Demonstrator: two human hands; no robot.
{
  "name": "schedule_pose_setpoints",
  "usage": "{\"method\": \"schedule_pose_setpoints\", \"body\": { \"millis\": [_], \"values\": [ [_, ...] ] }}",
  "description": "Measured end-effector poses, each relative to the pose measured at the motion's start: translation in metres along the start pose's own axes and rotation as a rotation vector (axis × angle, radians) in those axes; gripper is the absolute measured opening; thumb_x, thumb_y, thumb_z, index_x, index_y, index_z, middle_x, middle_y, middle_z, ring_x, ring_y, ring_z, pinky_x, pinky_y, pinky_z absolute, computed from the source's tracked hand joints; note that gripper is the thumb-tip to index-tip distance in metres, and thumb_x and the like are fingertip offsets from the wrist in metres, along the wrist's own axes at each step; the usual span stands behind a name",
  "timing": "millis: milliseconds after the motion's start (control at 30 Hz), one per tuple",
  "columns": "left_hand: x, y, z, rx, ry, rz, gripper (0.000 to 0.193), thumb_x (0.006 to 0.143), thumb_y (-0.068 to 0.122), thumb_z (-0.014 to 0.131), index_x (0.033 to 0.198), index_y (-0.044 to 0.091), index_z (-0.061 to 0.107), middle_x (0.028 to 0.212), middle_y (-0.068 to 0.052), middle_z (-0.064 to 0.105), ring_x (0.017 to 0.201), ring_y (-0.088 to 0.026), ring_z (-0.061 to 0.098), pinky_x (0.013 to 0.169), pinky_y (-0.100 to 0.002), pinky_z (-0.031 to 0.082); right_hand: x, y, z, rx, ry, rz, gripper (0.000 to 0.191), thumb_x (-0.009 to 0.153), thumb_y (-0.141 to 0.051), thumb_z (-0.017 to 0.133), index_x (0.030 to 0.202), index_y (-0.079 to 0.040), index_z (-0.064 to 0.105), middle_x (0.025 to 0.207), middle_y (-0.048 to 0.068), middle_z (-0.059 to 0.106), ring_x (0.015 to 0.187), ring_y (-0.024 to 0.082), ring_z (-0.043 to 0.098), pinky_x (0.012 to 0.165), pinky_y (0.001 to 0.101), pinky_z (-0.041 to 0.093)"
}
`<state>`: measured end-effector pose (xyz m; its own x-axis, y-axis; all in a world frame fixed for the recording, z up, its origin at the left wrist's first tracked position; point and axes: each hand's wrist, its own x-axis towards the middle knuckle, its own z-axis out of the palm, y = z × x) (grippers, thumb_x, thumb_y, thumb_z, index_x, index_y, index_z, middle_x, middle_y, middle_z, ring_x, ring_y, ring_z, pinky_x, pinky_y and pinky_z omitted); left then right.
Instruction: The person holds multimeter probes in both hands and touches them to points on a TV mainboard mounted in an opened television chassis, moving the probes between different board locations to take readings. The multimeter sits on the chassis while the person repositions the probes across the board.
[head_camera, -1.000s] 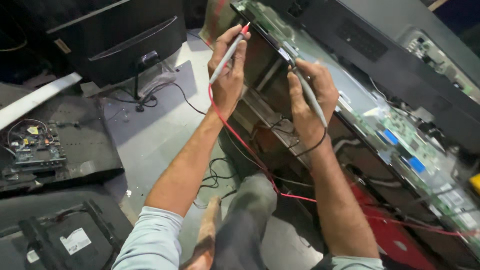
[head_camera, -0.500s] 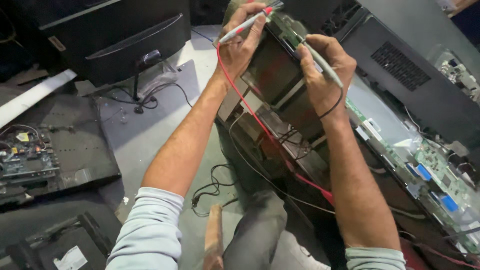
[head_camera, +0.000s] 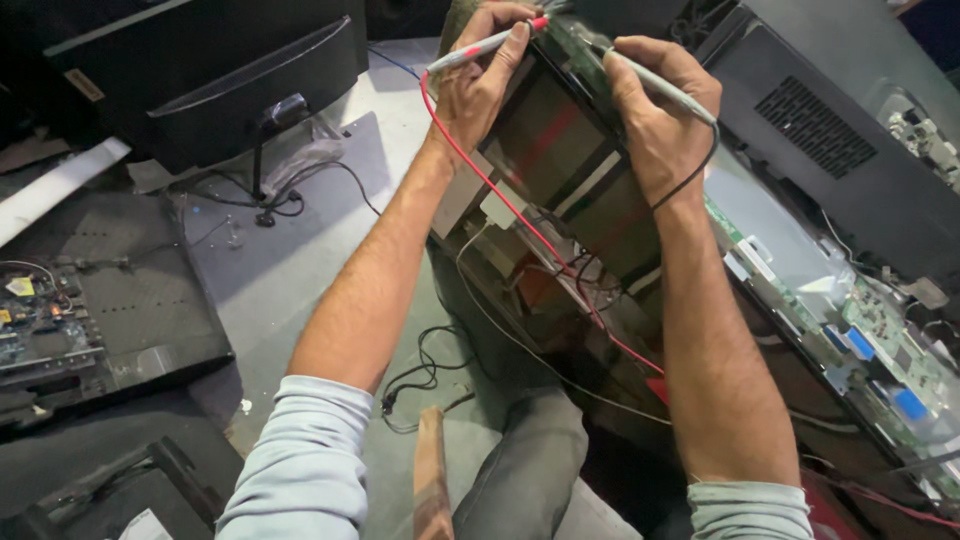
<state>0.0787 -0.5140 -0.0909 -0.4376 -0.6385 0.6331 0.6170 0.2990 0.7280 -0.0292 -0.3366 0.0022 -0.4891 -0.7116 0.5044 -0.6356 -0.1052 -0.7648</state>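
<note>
Both hands are up at the top edge of the view, each closed around a slim grey meter probe. The left hand (head_camera: 480, 75) pinches the red-tipped probe (head_camera: 485, 42) between thumb and fingers, its tip pointing right toward a narrow green circuit strip (head_camera: 575, 45) along the upper edge of the opened flat-screen panel (head_camera: 560, 165). The right hand (head_camera: 660, 110) grips the black-leaded probe (head_camera: 665, 85) in a fist, tip aimed left at the same strip; whether either tip actually touches the strip cannot be told. The red lead (head_camera: 500, 195) runs from the left hand down across the panel's dark back, and the black lead (head_camera: 690, 175) loops round the right wrist. Compared with a second ago, the hands have moved higher in the view and closer together, the probes now nearly tip to tip where before they sat well apart on the panel's edge, and the forearms stretch out longer. The view has also tilted, so the green main board (head_camera: 880, 340) at the right sits lower and nearer the edge. A dark curved monitor (head_camera: 250, 85) stands on the floor (head_camera: 300, 260) to the left, with another opened set's circuit board (head_camera: 35, 320) at the far left.
</note>
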Motion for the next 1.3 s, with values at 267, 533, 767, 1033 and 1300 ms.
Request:
{"method": "schedule_pose_setpoints", "body": {
  "millis": [267, 533, 767, 1033, 1300],
  "values": [
    [-0.003, 0.009, -0.008, -0.013, -0.046, -0.102, 0.025, 0.113, 0.026, 0.056, 0.12, 0.004, 0.065, 0.115, -0.002, 0.07, 0.11, -0.01, 0.062, 0.101, -0.026, 0.048, 0.007, -0.001, 0.004, 0.051, 0.072, 0.047, 0.02, 0.107, -0.013, 0.075, 0.121, 0.002, 0.072, 0.104, 0.005, 0.076, 0.09, 0.009, 0.071, 0.083, 0.0241, 0.059],
    [0.0, 0.009, -0.01, -0.067, -0.101, -0.072, 0.028, 0.115, 0.031, 0.053, 0.12, 0.005, 0.063, 0.124, -0.002, 0.069, 0.121, -0.011, 0.062, 0.111, -0.028, 0.046, 0.013, -0.009, 0.008, 0.074, 0.136, 0.101, 0.021, 0.106, -0.016, 0.074, 0.119, 0.001, 0.072, 0.103, 0.006, 0.076, 0.089, 0.011, 0.073, 0.083, 0.0265, 0.063],
    [0.0, 0.011, -0.011, -0.029, -0.124, -0.101, 0.029, 0.115, 0.03, 0.051, 0.12, 0.003, 0.062, 0.124, -0.004, 0.068, 0.121, -0.013, 0.061, 0.112, -0.029, 0.045, 0.019, -0.012, 0.005, 0.335, 0.147, 0.216, 0.024, 0.105, -0.019, 0.074, 0.117, 0.002, 0.071, 0.104, 0.008, 0.076, 0.098, 0.016, 0.077, 0.09, 0.0324, 0.068],
    [-0.001, 0.014, -0.011, -0.02, -0.122, -0.111, 0.029, 0.114, 0.029, 0.051, 0.121, 0.003, 0.062, 0.124, -0.005, 0.068, 0.122, -0.015, 0.061, 0.112, -0.03, 0.045, 0.024, -0.007, 0.003, 0.314, 0.136, 0.196, 0.021, 0.104, -0.016, 0.074, 0.114, 0.002, 0.07, 0.101, 0.009, 0.076, 0.093, 0.016, 0.077, 0.086, 0.0307, 0.066],
    [-0.001, 0.009, -0.01, -0.011, -0.145, -0.072, 0.024, 0.115, 0.025, 0.053, 0.119, 0.002, 0.061, 0.126, -0.006, 0.067, 0.122, -0.016, 0.062, 0.111, -0.03, 0.047, 0.007, -0.005, 0.016, -0.225, 0.009, -0.196, 0.012, 0.104, -0.004, 0.079, 0.112, 0.004, 0.075, 0.102, 0.009, 0.078, 0.091, 0.011, 0.073, 0.082, 0.0256, 0.058]
  ]
}}
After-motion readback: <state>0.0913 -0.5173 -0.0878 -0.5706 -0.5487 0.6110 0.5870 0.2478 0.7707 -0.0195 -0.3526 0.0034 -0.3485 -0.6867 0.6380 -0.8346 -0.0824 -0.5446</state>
